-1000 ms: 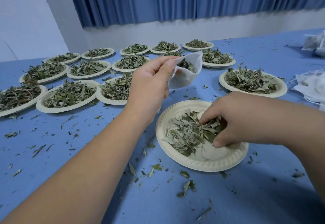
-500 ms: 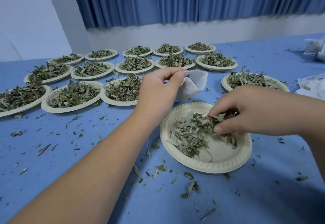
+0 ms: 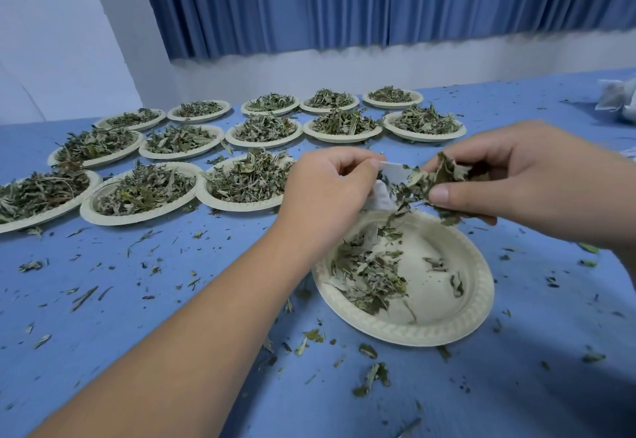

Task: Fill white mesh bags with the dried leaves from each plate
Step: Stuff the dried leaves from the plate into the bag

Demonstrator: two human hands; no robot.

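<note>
While the wide blue-covered counter (image 3: 137, 334) carries everything, we note first the rows of cream paper plates (image 3: 113, 220) heaped with dried leaves across its far side. Nearer us lies one round cream paper plate (image 3: 433, 286), about half bare, with a loose drift of grey-green dried leaves (image 3: 368, 272) on its left part. We judge these leaves feather-light, brittle and quick to shed crumbs, as the scatter on the counter suggests; they want a loose bunching grasp from above, never a squeeze. Above the plate's far rim our left hand (image 3: 327, 193) is curled, thumb and fingers pinching the edge of the small white mesh bag (image 3: 392, 172), limp and mostly hidden by that hand; we judge it best held at the mouth hem so it gapes. Our right hand (image 3: 523, 176), fingers bent round, grasps a clump of leaves (image 3: 444, 172) at the bag's mouth, a few bits dangling over the plate.
</note>
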